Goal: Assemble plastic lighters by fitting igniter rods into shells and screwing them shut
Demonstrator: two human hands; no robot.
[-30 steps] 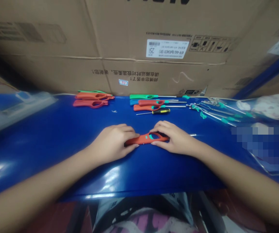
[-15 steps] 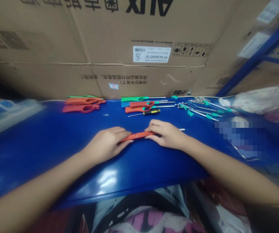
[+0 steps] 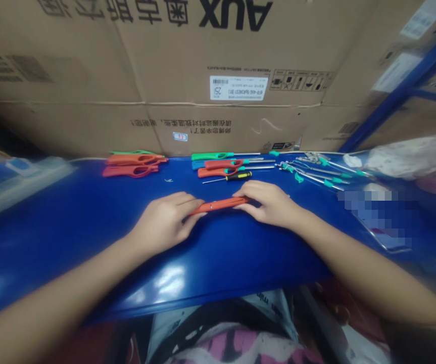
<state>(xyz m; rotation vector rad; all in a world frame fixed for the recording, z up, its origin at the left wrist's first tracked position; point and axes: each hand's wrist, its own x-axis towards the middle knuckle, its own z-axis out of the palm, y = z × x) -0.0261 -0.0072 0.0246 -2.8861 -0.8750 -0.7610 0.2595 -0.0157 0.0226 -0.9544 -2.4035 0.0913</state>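
Note:
Between my two hands is an orange long-nosed lighter, turned edge-on above the blue table. My left hand is closed on its left end, thumb below and fingers above. Its right end sits in the pinch of my right hand, which hides most of the metal tube. Beyond my hands lie a screwdriver with a black and yellow grip and lighters in green, red and orange with metal tubes. A blue one is partly covered.
Loose orange and red handle shells lie at back left, near a small metal bit. Metal tubes with teal parts lie at back right. A cardboard box stands behind; a clear plastic container is at left.
The lighter has been rolled in my hands from its broad face, with the trigger opening visible, to its narrow edge. The view has also shifted, so things appear farther left.

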